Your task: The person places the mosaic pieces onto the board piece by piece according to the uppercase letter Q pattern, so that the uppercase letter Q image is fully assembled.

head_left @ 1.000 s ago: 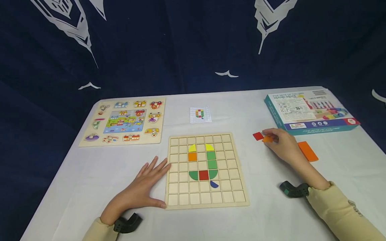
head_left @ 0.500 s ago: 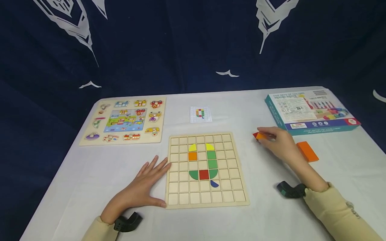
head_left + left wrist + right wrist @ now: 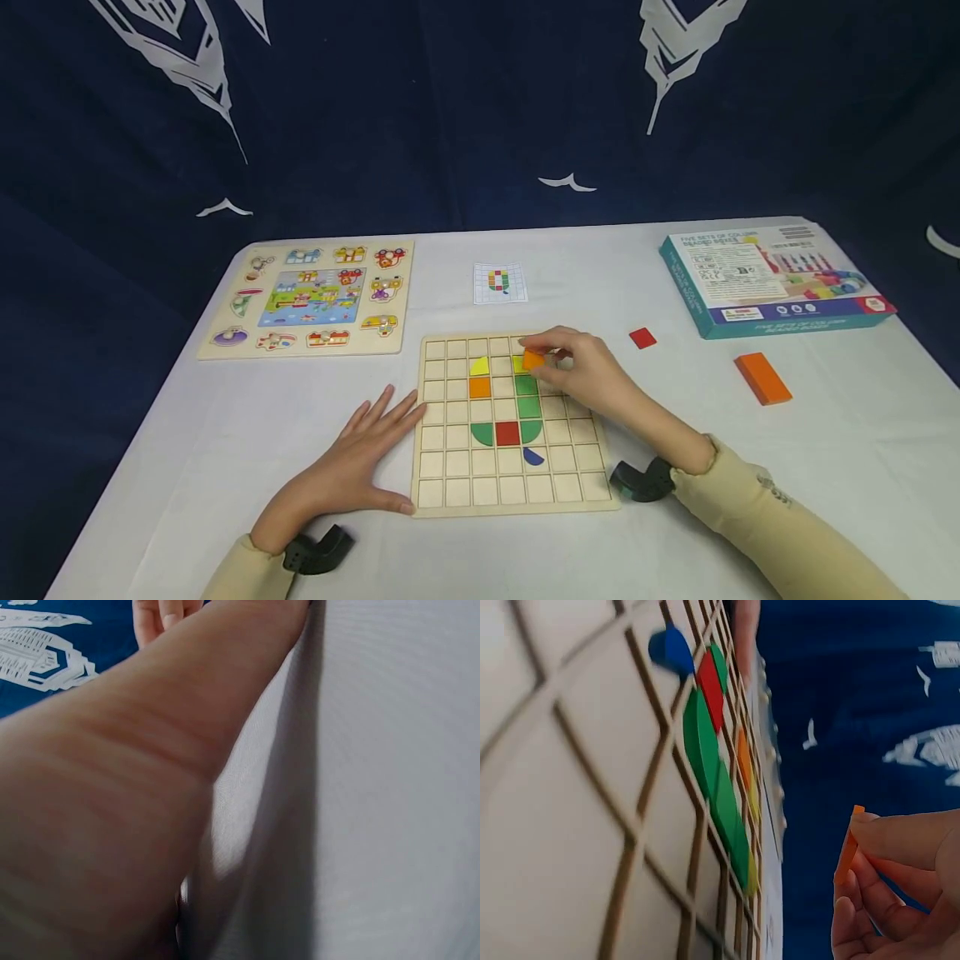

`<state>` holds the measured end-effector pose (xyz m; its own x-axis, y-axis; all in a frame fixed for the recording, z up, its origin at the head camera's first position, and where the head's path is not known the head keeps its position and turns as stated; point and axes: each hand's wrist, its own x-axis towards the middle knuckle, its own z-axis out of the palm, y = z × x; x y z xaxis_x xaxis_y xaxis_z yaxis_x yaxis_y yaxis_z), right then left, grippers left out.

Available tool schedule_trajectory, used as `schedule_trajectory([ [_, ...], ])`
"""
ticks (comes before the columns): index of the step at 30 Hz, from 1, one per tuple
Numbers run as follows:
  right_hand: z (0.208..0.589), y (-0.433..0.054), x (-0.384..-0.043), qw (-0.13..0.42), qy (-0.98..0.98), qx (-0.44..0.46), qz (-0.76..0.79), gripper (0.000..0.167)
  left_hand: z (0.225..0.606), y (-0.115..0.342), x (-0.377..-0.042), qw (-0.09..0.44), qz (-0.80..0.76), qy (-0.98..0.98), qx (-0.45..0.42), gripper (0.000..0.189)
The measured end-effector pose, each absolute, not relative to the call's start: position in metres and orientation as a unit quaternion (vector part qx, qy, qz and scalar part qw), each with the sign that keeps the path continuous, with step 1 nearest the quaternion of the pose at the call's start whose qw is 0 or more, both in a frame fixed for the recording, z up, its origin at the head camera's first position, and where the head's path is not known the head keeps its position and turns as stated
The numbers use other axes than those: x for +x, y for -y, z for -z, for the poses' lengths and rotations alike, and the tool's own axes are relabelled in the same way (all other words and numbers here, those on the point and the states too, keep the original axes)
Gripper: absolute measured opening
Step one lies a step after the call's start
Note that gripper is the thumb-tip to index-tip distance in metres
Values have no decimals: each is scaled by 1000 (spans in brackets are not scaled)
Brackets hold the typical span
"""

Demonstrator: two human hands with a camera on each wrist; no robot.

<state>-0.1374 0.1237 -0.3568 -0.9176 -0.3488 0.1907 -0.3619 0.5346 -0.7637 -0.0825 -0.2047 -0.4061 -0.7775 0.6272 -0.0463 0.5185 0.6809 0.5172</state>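
Observation:
An orange square tile [image 3: 533, 359] is pinched between thumb and fingers of my right hand [image 3: 588, 371], above the upper part of the wooden grid board [image 3: 450, 492]. In the right wrist view the orange tile [image 3: 849, 844] shows edge-on, apart from the board. My left hand [image 3: 348, 467] lies with fingers spread, fingertips and thumb at the board's left edge. Set on the board are a red square [image 3: 507, 433], an orange square [image 3: 479, 387], green squares [image 3: 528, 407], green quarter-rounds [image 3: 482, 434], yellow quarter-rounds [image 3: 478, 367] and a blue piece [image 3: 533, 457].
A small pattern card [image 3: 500, 284] lies behind the board. At the back left is a knobbed picture puzzle [image 3: 213, 342]. On the right are a loose red square [image 3: 642, 337], an orange block [image 3: 763, 379] and a flat teal box [image 3: 772, 279].
My right hand picked up the orange tile beside the red square and carried it left, over the board. The left hand has stayed at the board's edge.

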Motion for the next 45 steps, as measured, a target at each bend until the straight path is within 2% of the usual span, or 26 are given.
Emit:
schedule_trajectory([
  [5, 362, -97, -134, -29, 858, 247, -449, 33, 405, 204, -83, 111, -247, -910, 314, 118],
  [11, 371, -81, -132, -80, 851, 257, -451, 30, 404, 204, -83, 111, -247, -910, 313, 118],
  [17, 376, -74, -132, -101, 848, 265, -448, 31, 405, 204, -84, 111, -241, -912, 313, 118],
  [29, 381, -67, -131, -78, 859, 312, -399, 31, 405, 205, -83, 111, -248, -911, 312, 117],
  [38, 377, -69, -129, -85, 856, 312, -403, 24, 405, 204, -83, 108, -246, -911, 314, 117],
  [45, 364, -96, -139, -60, 847, 276, -450, 20, 405, 203, -82, 111, -252, -910, 309, 118],
])
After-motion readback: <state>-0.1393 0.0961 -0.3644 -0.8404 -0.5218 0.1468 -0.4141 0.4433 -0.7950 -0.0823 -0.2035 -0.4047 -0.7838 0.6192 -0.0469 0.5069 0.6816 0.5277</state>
